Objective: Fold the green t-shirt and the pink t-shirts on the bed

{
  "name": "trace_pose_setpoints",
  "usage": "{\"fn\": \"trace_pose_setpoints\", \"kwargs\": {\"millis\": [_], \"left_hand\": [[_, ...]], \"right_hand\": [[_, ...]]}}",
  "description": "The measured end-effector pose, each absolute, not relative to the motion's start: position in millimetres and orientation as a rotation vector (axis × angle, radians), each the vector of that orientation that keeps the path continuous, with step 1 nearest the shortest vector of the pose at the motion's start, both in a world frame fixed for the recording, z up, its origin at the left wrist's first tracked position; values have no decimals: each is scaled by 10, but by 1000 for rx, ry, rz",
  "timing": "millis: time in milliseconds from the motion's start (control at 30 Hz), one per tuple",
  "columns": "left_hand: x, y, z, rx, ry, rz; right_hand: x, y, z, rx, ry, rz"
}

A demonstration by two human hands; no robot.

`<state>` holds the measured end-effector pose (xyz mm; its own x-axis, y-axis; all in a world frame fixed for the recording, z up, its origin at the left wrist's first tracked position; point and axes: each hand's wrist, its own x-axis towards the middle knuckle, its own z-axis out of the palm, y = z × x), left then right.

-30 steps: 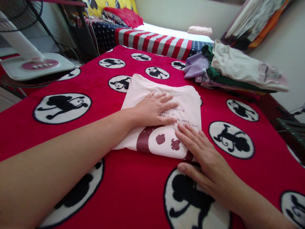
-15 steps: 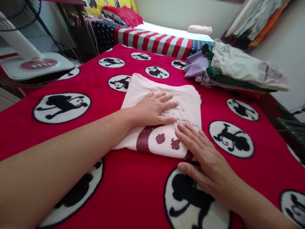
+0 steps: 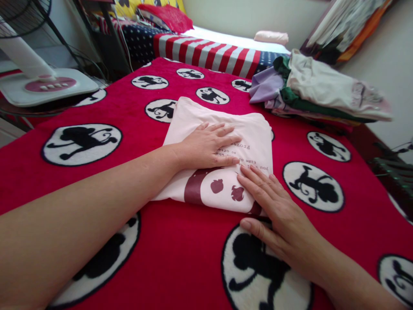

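A folded pale pink T-shirt (image 3: 190, 118) with dark lettering and a maroon print lies flat on the red blanket (image 3: 180, 241). My left hand (image 3: 209, 146) rests palm down on its middle, fingers stretched out, covering part of the lettering. At the near right corner of the shirt, my right hand (image 3: 274, 206) lies with its fingers extended on the fabric. Its thumb is spread off the near edge, over the blanket. The left thumb and the right fingertips almost meet.
A pile of folded clothes (image 3: 325, 90) sits at the back right of the blanket. To the left a white fan base (image 3: 48, 86) stands on a small stand. Behind is a bed with a striped cover (image 3: 206, 51) and a red pillow (image 3: 164, 18). Clothes (image 3: 351, 28) hang at upper right.
The view has shifted very slightly. Both hands and the T-shirt stay as they were.
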<state>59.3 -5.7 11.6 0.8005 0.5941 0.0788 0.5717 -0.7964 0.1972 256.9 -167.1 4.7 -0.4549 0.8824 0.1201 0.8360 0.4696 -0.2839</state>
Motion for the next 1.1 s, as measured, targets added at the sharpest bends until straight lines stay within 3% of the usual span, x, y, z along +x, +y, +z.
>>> {"fn": "trace_pose_setpoints", "kwargs": {"millis": [1100], "left_hand": [[603,-51,111,2819,912,196]], "right_hand": [[2573,-1679,61,-1491,-2462,305]]}}
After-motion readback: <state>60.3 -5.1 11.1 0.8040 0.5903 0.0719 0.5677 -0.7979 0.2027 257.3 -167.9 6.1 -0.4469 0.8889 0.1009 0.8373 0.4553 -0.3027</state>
